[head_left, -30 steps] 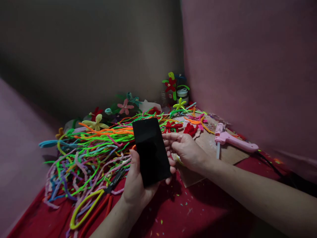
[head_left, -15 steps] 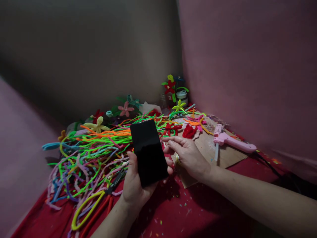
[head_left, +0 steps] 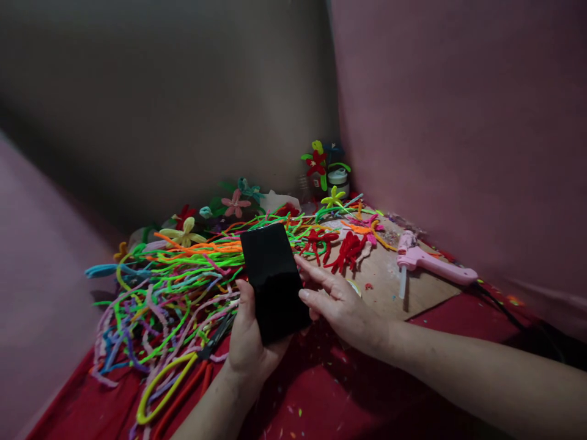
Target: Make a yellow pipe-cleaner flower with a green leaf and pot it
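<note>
My left hand (head_left: 247,342) grips a black phone (head_left: 274,281) with a dark screen, held upright above the red cloth (head_left: 348,391). My right hand (head_left: 337,302) rests beside the phone's right edge, fingers stretched out, thumb touching the edge, nothing held in it. Behind the phone lies a big tangle of coloured pipe cleaners (head_left: 174,281). Red pipe-cleaner flowers (head_left: 342,247) lie on a brown board (head_left: 389,281) just beyond my right hand.
A pink glue gun (head_left: 431,263) lies on the board's right side, its cord running off right. Finished pipe-cleaner flowers (head_left: 233,201) and a small white jar (head_left: 338,177) stand in the corner. Scissors (head_left: 215,336) lie among the strands. Walls close in on three sides.
My right hand has opened out from a curled pinch and dropped to the phone's right edge. The phone has shifted slightly lower and left.
</note>
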A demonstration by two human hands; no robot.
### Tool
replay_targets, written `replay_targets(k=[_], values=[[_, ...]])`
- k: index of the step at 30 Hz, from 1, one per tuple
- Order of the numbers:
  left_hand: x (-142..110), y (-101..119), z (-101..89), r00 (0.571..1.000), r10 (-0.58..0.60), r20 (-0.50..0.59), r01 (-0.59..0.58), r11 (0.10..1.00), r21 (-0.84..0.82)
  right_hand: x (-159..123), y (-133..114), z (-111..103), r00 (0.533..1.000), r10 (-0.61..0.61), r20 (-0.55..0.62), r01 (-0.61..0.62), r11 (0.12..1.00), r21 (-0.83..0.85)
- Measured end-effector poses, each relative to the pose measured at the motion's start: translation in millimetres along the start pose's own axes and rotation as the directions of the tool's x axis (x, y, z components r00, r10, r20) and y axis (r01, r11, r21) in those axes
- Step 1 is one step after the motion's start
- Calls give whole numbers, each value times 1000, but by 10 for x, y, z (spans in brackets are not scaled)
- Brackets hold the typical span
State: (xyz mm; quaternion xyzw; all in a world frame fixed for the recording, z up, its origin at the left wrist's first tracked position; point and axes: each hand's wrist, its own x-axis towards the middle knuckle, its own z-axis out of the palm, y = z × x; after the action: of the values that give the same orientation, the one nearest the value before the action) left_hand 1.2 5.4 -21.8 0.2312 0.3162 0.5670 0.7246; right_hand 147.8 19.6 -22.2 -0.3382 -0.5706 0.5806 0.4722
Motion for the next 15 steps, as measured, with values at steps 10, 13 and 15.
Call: replay_targets(k=[10, 13, 15], values=[[-5, 20, -27, 994, 16, 106, -11, 999, -45, -8, 111, -18, 988, -150, 23, 152, 976, -155], [10, 39, -40, 984, -5, 180, 14, 999, -49, -16, 136, -20, 986, -162, 28, 164, 968, -190], [24, 48, -47, 986, -8, 164, 15, 999, -42, -16, 143, -20, 988, -150, 32, 153, 963, -220]])
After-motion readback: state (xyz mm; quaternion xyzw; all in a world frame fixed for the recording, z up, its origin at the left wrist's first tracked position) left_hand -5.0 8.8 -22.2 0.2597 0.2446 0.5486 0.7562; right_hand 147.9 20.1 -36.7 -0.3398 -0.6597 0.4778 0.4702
